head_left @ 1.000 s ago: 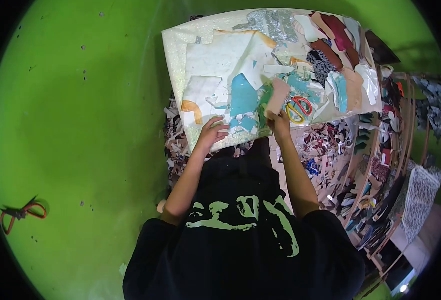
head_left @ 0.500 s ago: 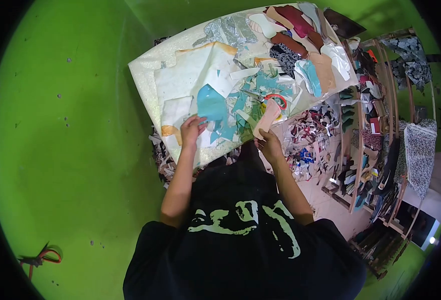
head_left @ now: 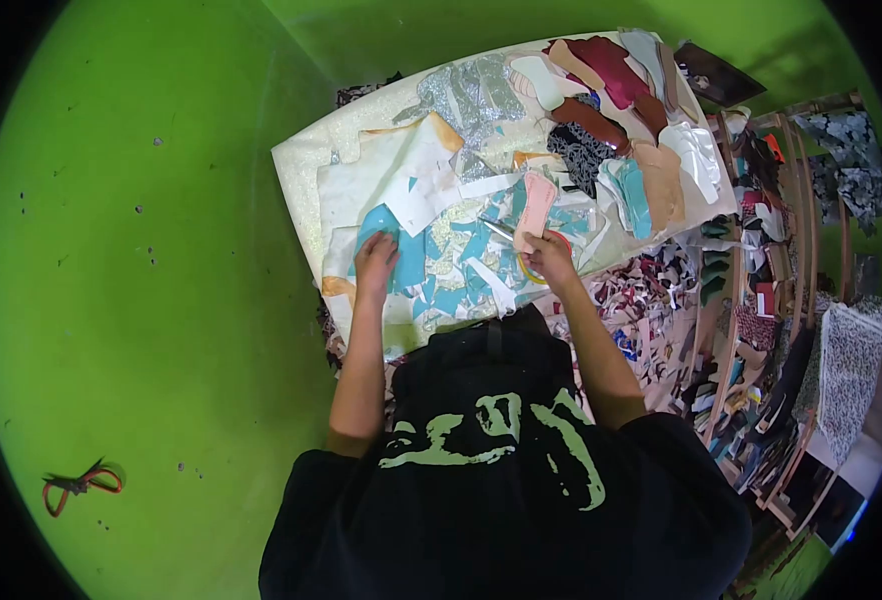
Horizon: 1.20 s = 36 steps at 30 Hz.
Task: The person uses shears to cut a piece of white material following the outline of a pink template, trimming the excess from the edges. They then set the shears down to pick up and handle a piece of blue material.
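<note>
My left hand is at the left side of a teal sheet, its fingers bent over the edge and seemingly gripping it. In my right hand is a pale pink insole-shaped piece, pinched at its lower end and pointing away from me. Partly under that hand lie scissors with red and yellow handles. Teal offcuts and white scraps are scattered between my hands. A large white sheet with brownish edges lies beyond the teal one.
Stacked cut pieces in brown, maroon, teal and white cover the table's far right. Silver glitter material lies at the back. Scraps litter the floor beside wooden racks. Another pair of scissors hangs on the green wall.
My left hand has shifted the teal sheet leftward across the table. My right hand has carried the pink piece away from the near edge, turning it more upright over the scissors.
</note>
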Motion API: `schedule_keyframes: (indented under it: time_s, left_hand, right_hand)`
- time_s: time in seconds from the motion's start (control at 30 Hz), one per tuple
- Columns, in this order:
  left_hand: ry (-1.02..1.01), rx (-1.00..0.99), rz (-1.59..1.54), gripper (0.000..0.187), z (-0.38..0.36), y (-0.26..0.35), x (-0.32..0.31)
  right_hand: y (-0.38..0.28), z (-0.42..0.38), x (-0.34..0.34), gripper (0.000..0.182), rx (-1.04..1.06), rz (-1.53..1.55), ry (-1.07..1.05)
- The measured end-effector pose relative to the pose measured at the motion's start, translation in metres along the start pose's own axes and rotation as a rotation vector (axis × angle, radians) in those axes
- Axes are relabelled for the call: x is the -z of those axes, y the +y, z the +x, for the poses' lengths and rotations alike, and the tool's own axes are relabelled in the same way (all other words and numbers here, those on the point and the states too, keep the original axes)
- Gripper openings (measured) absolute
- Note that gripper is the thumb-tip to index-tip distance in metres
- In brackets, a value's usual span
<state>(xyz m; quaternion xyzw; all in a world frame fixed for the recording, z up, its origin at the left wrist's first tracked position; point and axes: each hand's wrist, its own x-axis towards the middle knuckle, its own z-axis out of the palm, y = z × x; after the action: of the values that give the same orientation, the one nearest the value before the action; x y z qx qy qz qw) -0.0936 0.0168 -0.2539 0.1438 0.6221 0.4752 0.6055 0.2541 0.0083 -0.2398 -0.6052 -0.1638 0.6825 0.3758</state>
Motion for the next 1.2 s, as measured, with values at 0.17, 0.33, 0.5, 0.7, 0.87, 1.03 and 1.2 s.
schedule_keyframes:
  time_s: [0.17,0.33,0.5,0.7,0.87,1.03,1.2]
  left_hand:
    - [0.038,0.027,-0.113,0.033,0.05,-0.006,-0.04]
    - [-0.007,0.283,-0.712,0.012,0.02,-0.028,-0.097]
    - [0.024,0.439,-0.65,0.016,-0.037,-0.093,-0.163]
    - [-0.069,0.453,-0.468,0.019,-0.024,-0.097,-0.191]
    - [-0.1,0.554,-0.391,0.022,-0.019,-0.093,-0.198]
    - [-0.097,0.542,-0.403,0.019,-0.023,-0.091,-0.196]
    - [-0.15,0.522,-0.363,0.018,-0.02,-0.092,-0.189]
  right_hand:
    - [-0.014,0.022,0.026,0.02,-0.122,-0.033,-0.192]
    - [-0.024,0.017,0.02,0.026,-0.248,0.283,-0.244]
    - [-0.038,0.022,0.026,0.033,-0.293,0.435,-0.421]
    - [-0.047,0.04,0.043,0.036,-0.155,0.376,-0.359]
    - [-0.044,0.049,0.035,0.03,-0.287,0.15,-0.31]
    - [-0.03,0.052,0.023,0.027,-0.27,0.187,-0.231]
    - [-0.019,0.059,0.024,0.025,-0.265,0.139,-0.182]
